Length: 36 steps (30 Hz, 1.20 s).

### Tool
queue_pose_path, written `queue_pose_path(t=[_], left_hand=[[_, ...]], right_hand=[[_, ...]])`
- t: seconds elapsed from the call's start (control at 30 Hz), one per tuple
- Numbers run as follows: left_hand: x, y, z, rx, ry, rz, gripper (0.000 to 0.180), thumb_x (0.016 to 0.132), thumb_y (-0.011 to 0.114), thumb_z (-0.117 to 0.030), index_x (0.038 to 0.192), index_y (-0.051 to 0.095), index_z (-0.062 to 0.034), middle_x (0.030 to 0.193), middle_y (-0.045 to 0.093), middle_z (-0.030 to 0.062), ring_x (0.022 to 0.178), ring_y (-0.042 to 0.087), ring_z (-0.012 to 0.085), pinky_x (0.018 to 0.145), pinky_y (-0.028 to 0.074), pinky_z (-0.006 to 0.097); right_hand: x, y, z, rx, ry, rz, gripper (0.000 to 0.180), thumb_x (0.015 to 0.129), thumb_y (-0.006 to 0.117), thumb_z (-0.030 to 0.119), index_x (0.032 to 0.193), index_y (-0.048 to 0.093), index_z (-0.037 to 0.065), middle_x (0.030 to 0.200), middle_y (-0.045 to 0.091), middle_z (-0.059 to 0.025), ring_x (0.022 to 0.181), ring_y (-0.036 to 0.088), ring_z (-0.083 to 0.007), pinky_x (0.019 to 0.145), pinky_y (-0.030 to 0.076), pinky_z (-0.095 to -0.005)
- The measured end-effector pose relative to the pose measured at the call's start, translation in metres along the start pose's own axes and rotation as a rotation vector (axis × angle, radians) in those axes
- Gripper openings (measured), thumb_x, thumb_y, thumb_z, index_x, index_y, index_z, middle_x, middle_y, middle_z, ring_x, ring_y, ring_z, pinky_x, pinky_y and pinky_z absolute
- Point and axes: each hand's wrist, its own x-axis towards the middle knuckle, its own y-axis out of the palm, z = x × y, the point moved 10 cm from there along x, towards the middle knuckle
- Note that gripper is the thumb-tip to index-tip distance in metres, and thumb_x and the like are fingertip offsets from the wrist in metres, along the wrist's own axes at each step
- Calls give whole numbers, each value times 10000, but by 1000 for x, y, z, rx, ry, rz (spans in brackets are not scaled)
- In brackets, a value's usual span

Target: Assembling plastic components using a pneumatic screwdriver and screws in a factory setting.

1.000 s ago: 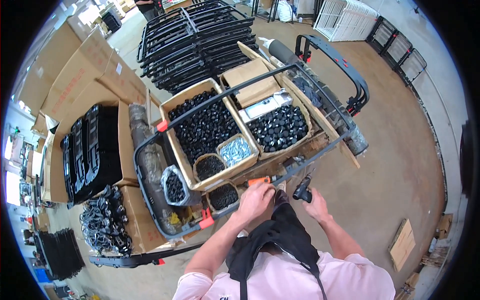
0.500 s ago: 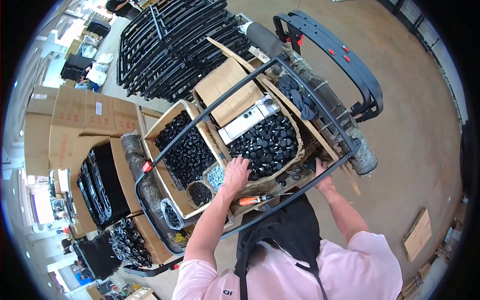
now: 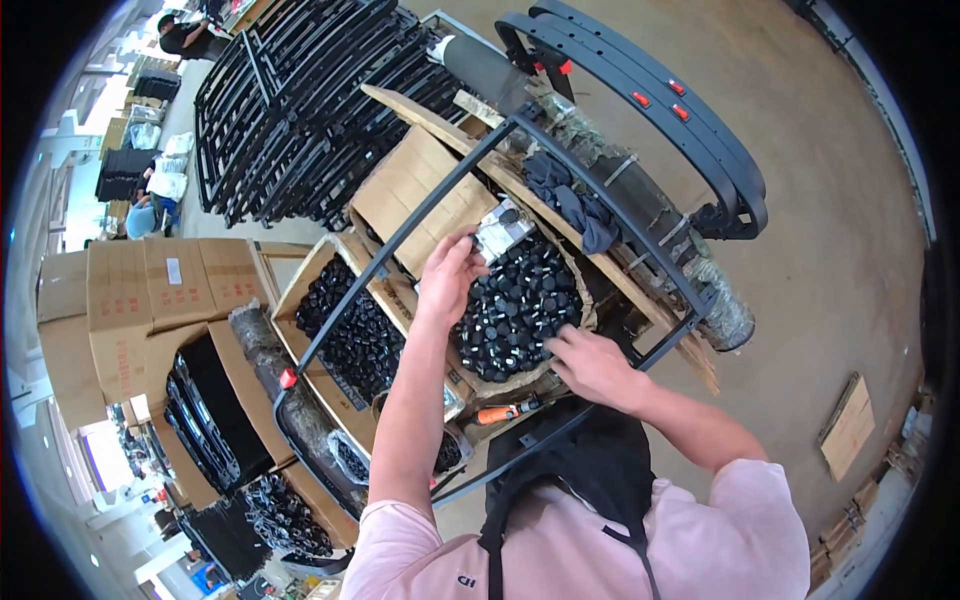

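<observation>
Our left hand [image 3: 452,272] pinches a silvery plastic packet [image 3: 503,232] above the carton of black caps [image 3: 520,312]. Our right hand [image 3: 590,365] spreads loosely open at that carton's near edge, holding nothing, beside the black metal frame [image 3: 600,225].

Stacked black metal frames [image 3: 290,110] rear; cardboard cartons [image 3: 130,290] left; orange-handled tool [image 3: 500,411].

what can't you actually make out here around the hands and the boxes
- Head view: left hand covers part of the small silvery packet; its grip is unclear.
- Right hand: fingertips hidden among the black caps.
- Orange-handled tool: tip too small to identify.
- Bottom of the caps' cardboard box: hidden by the black metal frame.
</observation>
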Motion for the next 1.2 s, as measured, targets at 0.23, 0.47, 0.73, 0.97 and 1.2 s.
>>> queue_pose_path(t=[0.23, 0.47, 0.73, 0.97, 1.2], left_hand=[[105, 42, -64, 459, 269, -141, 373, 1029, 689, -182, 1336, 653, 27, 1019, 699, 67, 905, 645, 140, 834, 544, 304], [181, 84, -94, 807, 508, -105, 355, 1013, 705, -174, 1343, 680, -48, 1192, 746, 102, 1085, 685, 172, 981, 533, 323], [198, 87, -83, 895, 508, -64, 372, 1040, 664, -151, 1395, 638, -42, 1291, 706, 125, 1207, 649, 199, 1060, 494, 333], [184, 102, -88, 986, 666, 86, 357, 1030, 550, -90, 1372, 651, -96, 1321, 650, 170, 1275, 602, 305, 1120, 445, 390], [194, 95, -94, 1011, 755, -38, 249, 1005, 689, -185, 1242, 754, -145, 1160, 612, 135, 1046, 639, 262, 941, 532, 382]], right_hand=[[40, 69, -43, -304, -78, 137, 135, 935, 575, 117, 1031, 612, 29, 1074, 606, -167, 966, 681, -340, 804, 581, -470], [30, 63, -39, -248, -164, 44, 136, 917, 583, 104, 1036, 576, 39, 1044, 601, -165, 990, 688, -326, 853, 586, -450], [20, 11, -32, 169, -111, -80, 257, 859, 601, -12, 1114, 595, 21, 1164, 524, -191, 1059, 624, -393, 895, 554, -486], [-11, -59, -27, 318, 50, -221, 264, 906, 619, -11, 1167, 636, 26, 1209, 538, -178, 1134, 614, -385, 930, 542, -468], [-65, -113, -41, 253, 306, -324, 297, 890, 662, 2, 1184, 646, 42, 1207, 576, -163, 1100, 629, -382, 922, 545, -456]])
